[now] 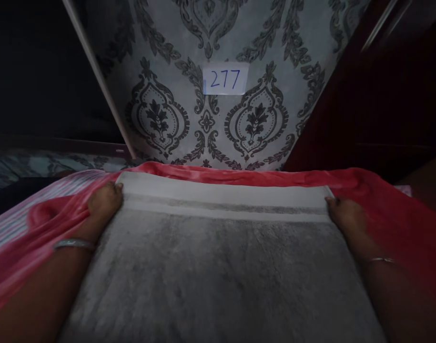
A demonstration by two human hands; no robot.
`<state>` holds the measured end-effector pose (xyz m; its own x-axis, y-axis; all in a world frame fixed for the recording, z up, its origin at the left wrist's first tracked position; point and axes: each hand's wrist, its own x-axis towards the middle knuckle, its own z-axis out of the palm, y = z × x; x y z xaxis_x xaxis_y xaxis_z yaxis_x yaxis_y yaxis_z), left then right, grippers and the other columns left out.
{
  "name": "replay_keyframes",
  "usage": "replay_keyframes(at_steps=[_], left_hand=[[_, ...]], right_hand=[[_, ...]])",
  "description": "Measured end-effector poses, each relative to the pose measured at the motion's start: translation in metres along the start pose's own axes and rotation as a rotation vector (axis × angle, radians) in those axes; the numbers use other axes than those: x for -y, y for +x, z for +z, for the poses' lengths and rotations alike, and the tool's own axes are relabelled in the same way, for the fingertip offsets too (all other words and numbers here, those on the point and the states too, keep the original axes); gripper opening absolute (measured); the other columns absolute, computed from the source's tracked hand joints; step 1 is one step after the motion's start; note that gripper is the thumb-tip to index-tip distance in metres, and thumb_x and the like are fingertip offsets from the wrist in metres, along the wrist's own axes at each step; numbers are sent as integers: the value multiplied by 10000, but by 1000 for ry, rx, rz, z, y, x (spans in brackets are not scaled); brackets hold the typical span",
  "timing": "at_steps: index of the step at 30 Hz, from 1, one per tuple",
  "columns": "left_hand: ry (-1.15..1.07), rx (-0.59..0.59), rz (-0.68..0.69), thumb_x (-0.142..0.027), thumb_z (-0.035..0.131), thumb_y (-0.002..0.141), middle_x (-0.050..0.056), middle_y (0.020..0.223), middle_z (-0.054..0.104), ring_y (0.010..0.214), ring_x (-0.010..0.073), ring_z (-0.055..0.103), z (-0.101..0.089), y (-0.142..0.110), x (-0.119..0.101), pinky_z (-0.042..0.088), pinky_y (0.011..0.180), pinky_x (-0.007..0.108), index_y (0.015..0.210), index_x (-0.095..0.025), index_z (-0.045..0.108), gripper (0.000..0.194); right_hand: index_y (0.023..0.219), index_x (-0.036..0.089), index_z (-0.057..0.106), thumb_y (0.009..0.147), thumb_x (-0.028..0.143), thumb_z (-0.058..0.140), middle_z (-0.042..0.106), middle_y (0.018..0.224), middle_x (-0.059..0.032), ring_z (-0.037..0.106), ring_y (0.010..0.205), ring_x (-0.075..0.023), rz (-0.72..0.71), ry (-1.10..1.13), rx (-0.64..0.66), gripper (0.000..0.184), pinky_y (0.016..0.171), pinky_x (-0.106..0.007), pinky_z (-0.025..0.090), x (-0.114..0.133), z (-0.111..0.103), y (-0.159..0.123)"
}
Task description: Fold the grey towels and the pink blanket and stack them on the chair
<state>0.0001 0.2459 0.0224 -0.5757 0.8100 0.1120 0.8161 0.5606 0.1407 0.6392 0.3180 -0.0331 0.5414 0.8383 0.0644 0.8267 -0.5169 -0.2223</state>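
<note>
A grey towel with a pale band along its far end is stretched out flat in front of me. My left hand is closed on its far left corner, fingers pinching the edge. At the far right corner, my right hand pinches the edge in the same way. Between the hands the pale end runs nearly straight. A red blanket lies beneath and around the towel. The towel's near end runs out of the bottom of the view.
Striped cloth shows at the left beside the blanket. Behind stands a patterned wall with a paper label reading 277. A dark screen-like panel is at the left, and dark red furniture at the right.
</note>
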Motion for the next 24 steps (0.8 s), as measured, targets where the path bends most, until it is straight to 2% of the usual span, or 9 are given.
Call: replay_keyframes(at_steps=[7,12,16,20,24], left_hand=[[29,33,-4,-465,177,997,336,1277,588,1244,448,560,-1,5,-2,474,972,557,1259,26,542,666],[69,45,-76,-421,211,986,320,1300,593,1258,434,560,-5,2,-10,489,975,541,1294,11,542,625],[75,44,-60,-425,185,982,315,1269,618,1218,423,592,-9,2,-12,499,963,523,1267,18,563,649],[48,40,-70,-448,181,975,323,1244,625,1192,437,605,-7,5,-11,504,940,520,1236,18,582,669],[-8,7,-84,-454,194,969,331,1224,629,1182,455,609,-4,6,-7,509,909,534,1312,14,523,667]], right_hand=[[1268,78,658,1019,394,394,664,1196,-277,647,1092,-347,-7,-23,-32,482,820,-382,466,3,0,2],[1234,82,684,1007,383,419,688,1139,-262,661,1068,-362,-28,-9,-73,461,862,-437,500,0,5,7],[1206,96,706,986,385,461,703,1101,-252,684,1027,-362,-43,19,-97,439,853,-447,524,-2,7,12],[1217,104,704,982,390,461,700,1123,-249,683,1047,-367,-47,11,-74,443,855,-452,531,-3,9,16],[1212,87,693,997,364,398,694,1136,-250,674,1074,-363,-55,5,-46,458,854,-443,529,-1,8,13]])
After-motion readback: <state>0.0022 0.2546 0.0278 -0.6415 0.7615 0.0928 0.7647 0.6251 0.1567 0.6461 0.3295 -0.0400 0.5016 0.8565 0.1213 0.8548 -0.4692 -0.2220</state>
